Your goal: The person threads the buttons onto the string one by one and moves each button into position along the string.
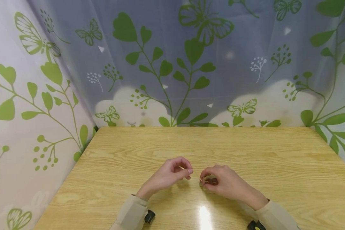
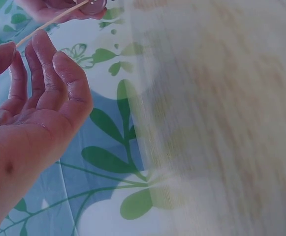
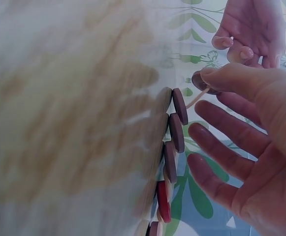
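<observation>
My left hand pinches the end of a thin pale cord between thumb and fingertip, its other fingers loosely bent. That cord runs to a round brown button with small holes, which my right hand pinches between thumb and forefinger. In the right wrist view, the pinched button is partly hidden by the thumb. From it the cord continues to a row of brown buttons, with a red button further along. The row is partly hidden under my right palm in the head view.
A wood-grain table lies under both hands, with a bright light reflection near its front. Curtains printed with green leaves and butterflies stand along its back and sides. Dark wrist straps show at both sleeves.
</observation>
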`<state>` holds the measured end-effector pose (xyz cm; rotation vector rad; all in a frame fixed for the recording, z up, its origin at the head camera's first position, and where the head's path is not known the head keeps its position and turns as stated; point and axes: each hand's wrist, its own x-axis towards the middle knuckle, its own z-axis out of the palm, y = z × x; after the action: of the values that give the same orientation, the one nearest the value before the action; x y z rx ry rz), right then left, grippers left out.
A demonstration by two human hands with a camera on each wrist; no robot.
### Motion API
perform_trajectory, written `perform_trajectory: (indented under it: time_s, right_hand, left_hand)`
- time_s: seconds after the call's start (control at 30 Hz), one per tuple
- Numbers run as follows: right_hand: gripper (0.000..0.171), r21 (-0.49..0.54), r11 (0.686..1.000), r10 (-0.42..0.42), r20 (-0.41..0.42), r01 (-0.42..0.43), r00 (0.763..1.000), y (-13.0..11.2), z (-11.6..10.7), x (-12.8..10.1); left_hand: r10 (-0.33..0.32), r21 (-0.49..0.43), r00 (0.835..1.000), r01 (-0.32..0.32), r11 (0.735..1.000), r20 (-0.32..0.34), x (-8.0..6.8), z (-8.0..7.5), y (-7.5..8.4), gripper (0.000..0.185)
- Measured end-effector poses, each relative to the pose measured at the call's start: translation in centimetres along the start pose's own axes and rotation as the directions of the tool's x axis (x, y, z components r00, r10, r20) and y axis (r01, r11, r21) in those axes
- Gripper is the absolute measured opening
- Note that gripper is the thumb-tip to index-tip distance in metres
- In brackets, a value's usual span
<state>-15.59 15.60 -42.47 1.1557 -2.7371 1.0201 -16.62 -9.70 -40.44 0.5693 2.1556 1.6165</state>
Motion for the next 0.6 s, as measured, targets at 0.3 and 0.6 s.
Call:
perform_trajectory:
  time_s: [0.3, 0.6]
  right_hand:
    - [0.014, -0.033, 0.999, 0.036, 0.050, -0.034, 0.998, 0.03, -0.18, 0.15]
    - [0.015, -0.074, 0.995, 0.073, 0.069, -0.068, 0.995, 0.18, -0.12, 0.29]
  left_hand:
    - [-0.003, -0.004, 1.000, 0.003, 1.000, 0.007, 0.07, -0.04, -0.18, 0.015]
    - [-0.002, 0.007, 1.000, 0.002, 1.000, 0.010, 0.08, -0.11, -0.13, 0.015]
